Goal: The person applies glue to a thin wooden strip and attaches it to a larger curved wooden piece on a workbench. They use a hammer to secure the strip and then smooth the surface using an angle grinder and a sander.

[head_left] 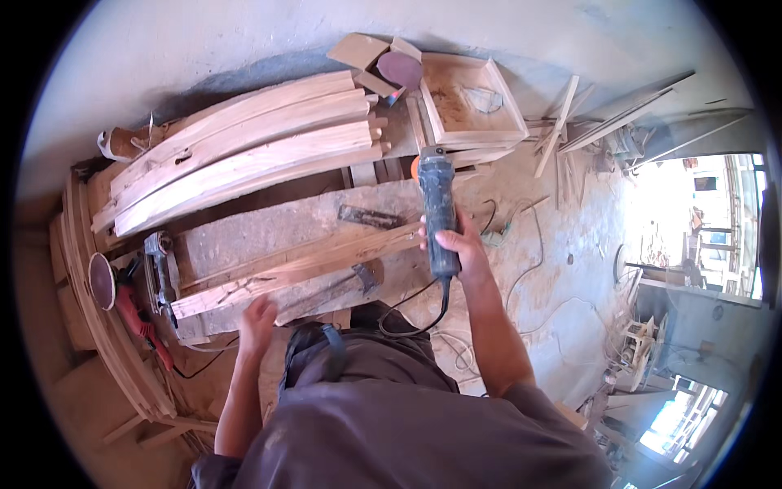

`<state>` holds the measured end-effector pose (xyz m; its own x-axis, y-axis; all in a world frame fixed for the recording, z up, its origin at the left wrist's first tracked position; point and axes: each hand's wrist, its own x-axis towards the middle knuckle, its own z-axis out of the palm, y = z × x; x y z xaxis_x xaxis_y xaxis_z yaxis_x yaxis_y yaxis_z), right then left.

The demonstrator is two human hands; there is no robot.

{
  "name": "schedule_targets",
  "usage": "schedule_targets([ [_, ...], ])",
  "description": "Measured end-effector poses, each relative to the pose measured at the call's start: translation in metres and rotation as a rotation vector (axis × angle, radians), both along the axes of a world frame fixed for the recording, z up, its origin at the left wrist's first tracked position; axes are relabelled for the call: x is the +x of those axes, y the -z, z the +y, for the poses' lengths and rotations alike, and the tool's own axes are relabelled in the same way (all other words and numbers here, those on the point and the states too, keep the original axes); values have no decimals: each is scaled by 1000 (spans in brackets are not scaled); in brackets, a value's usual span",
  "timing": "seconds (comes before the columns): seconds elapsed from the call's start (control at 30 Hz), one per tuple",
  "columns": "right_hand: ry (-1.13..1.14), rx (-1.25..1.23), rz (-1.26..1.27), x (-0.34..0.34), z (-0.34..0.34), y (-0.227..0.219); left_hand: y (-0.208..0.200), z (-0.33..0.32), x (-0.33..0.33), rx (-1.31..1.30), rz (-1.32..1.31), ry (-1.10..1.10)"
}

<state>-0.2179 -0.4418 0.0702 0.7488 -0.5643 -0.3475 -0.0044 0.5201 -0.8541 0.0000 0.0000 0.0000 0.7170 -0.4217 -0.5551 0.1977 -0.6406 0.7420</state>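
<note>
My right hand (461, 244) is wrapped round the dark, worn body of an angle grinder (441, 200). The tool's head points away from me, with a bit of orange disc at its left side and its cord running down from the handle end. Beneath and left of it, a long wooden plank (326, 265) lies along the workbench (261, 226). My left hand (259, 316) is by the plank's near edge with its fingers curled in; nothing shows in them. On the bench are a dark flat bar (371, 216) and a dark metal piece (366, 279).
Stacked boards (252, 151) fill the bench's far side. A wooden drawer box (476, 102) and an opened carton (358, 50) with a sanding disc (399, 70) stand beyond. At left are a red sander (134, 314) and another power tool (159, 265). Cords (533, 261) trail across the floor.
</note>
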Motion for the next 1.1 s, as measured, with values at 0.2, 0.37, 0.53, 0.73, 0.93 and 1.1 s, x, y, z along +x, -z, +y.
schedule_targets([
  [0.2,10,-885,675,49,-155,60,-12,60,-50,166,-163,-118],
  [0.37,-262,-1402,1150,126,-257,79,-7,118,-136,415,-109,-315],
  [0.53,-553,-1500,1546,129,-361,116,-39,60,-126,507,-134,-334],
  [0.73,-623,-1440,1446,149,-354,144,-48,46,-119,598,-358,-269],
  [0.93,-442,-1398,1221,96,-416,170,-28,-7,5,494,-509,-64],
  [1.1,-478,-1238,1074,105,-407,167,-3,0,65,557,-586,-44],
])
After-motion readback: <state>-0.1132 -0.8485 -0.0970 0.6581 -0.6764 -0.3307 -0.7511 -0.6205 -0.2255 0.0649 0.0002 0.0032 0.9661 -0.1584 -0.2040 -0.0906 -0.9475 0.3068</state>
